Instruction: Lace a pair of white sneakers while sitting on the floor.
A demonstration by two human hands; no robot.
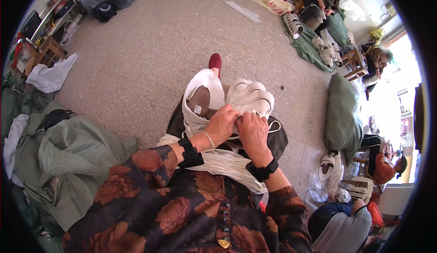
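I am working from the head view, and I am watching how the banded shoe (251, 93) is lying to the hands: it is sitting just beyond the fingertips, away from the body and a little to the right, its near edge close against them. The hands are covering its near end, so I am judging its long axis only roughly, as pointing away from the body; its pale bands are curving across that line. The right hand (253, 129) is lying more squarely behind it and is, to my eye, the nearer one; the left hand (223, 122) is slanting across from the left. Both hands are nearly closed, thumbs and fingers pinching close together at the shoe's edge. I am not managing to tell what is between the tips, though a white loop (277, 124) is standing out just right of the right hand. The open shoe (213, 81) is lying beside the banded one, on the left, with its brown insole (199, 97) showing. White strips (227, 161) are lying nearer the body. I am reckoning there is more room on the right, since the open shoe is crowding the left.
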